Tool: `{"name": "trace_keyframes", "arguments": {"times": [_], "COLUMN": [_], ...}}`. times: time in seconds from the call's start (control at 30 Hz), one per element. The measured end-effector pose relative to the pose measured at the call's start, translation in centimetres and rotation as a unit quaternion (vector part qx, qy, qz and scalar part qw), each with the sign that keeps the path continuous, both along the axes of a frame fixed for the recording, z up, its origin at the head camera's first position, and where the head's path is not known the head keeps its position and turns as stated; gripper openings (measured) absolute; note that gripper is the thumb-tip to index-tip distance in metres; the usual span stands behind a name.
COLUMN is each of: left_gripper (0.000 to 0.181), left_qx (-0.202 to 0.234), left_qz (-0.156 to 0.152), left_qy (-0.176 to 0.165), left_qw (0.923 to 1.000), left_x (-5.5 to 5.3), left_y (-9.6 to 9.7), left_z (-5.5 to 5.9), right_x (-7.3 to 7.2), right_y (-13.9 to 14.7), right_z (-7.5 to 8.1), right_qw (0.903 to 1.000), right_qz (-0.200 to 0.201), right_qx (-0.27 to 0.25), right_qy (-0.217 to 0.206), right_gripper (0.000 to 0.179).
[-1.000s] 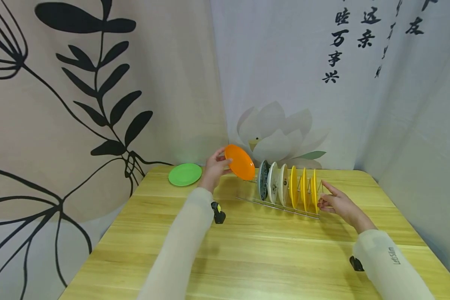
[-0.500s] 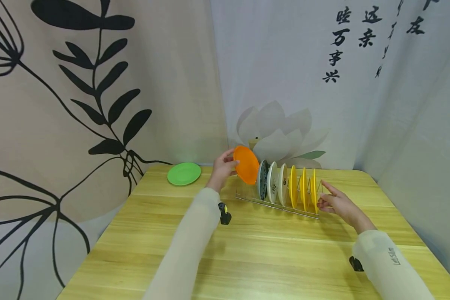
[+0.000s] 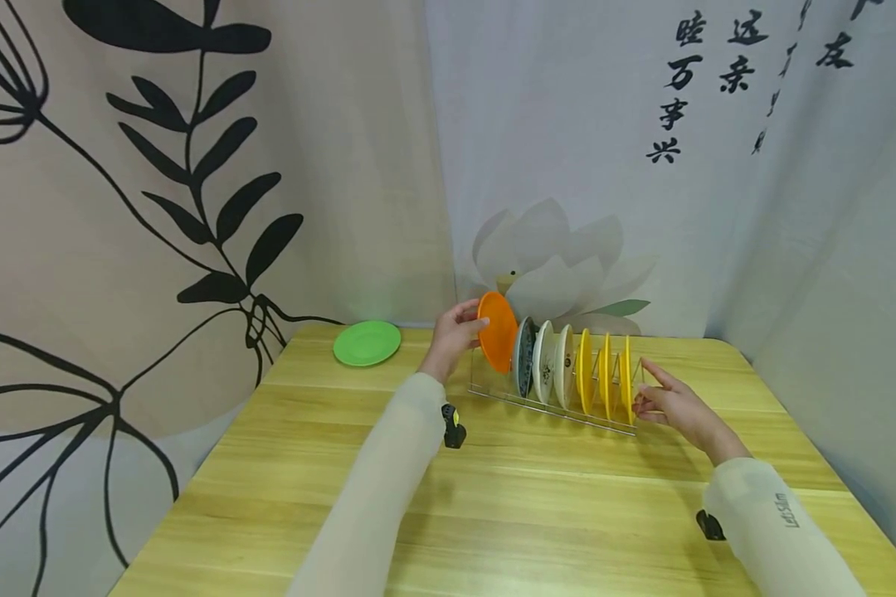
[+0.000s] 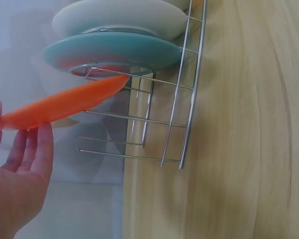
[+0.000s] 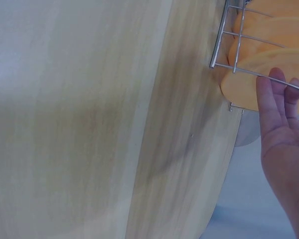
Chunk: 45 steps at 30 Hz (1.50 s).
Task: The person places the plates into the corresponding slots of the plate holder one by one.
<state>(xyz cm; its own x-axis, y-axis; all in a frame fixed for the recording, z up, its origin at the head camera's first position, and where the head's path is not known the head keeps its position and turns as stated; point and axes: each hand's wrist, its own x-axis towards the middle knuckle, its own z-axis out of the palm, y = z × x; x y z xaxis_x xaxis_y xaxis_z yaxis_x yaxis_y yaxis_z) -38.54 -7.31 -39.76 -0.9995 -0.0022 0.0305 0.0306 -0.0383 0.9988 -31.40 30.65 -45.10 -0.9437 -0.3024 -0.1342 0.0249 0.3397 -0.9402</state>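
Observation:
My left hand (image 3: pixel 451 336) pinches an orange plate (image 3: pixel 498 332) by its left rim, thumb on the near face and fingers behind. In the left wrist view the plate slants, its lower edge among the wires at the left end of a metal dish rack (image 4: pixel 189 99). Beside it in the rack stands a dark patterned plate (image 3: pixel 523 356), then two white plates (image 3: pixel 542 362) with small motifs. Several yellow plates (image 3: pixel 584 371) fill the right side. At that end my right hand (image 3: pixel 679 410) holds the rack's end wire (image 5: pixel 274 78), fingertips against it.
A green plate (image 3: pixel 367 343) lies flat at the back left of the wooden table (image 3: pixel 538 514). A printed curtain (image 3: pixel 343 166) hangs right behind the table's back edge.
My left hand has moved right and slightly down with the orange plate, bringing it into the rack's left end. The plate now stands more edge-on. My right hand stays at the rack.

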Motion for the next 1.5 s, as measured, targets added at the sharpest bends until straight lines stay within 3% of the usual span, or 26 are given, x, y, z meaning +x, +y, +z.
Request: {"name": "trace_keyframes", "arguments": {"times": [0.37, 0.63, 0.77, 0.87, 0.97, 1.07, 1.3, 1.5], "left_gripper": [0.047, 0.046, 0.051, 0.053, 0.053, 0.055, 0.061, 0.065], "left_qx": [0.014, 0.018, 0.049, 0.065, 0.071, 0.081, 0.111, 0.123], "left_qz": [0.003, 0.024, 0.024, 0.047, 0.091, 0.13, 0.216, 0.261], "left_qy": [-0.01, -0.006, -0.029, -0.039, -0.034, -0.045, -0.068, -0.098], "left_qw": [0.9998, 0.9995, 0.9981, 0.996, 0.9927, 0.9872, 0.9676, 0.9525], "left_x": [0.3, 0.5, 1.1, 1.2, 0.8, 1.1, 2.0, 2.6], "left_y": [-0.6, -2.7, -4.3, -5.9, -7.9, -10.1, -14.8, -17.2], "left_z": [-0.2, -0.7, -0.4, -1.1, -2.9, -3.8, -5.7, -7.5], "right_x": [0.0, -0.3, -0.3, -0.2, -0.2, -0.2, -0.1, -0.1], "right_y": [0.0, 0.2, 0.2, 0.2, 0.1, 0.2, 0.1, 0.1], "right_z": [0.0, -0.2, -0.1, -0.1, -0.1, -0.2, -0.2, -0.1], "right_qw": [1.0, 1.0, 1.0, 1.0, 1.0, 1.0, 0.9999, 0.9999], "right_qz": [0.005, 0.005, 0.004, 0.004, 0.005, 0.005, 0.003, -0.001], "right_qx": [-0.007, -0.003, -0.002, -0.001, -0.002, -0.005, -0.012, -0.013], "right_qy": [0.001, 0.001, -0.001, 0.0, 0.002, 0.002, 0.003, 0.002], "right_gripper": [0.069, 0.068, 0.067, 0.067, 0.067, 0.068, 0.068, 0.068]}}
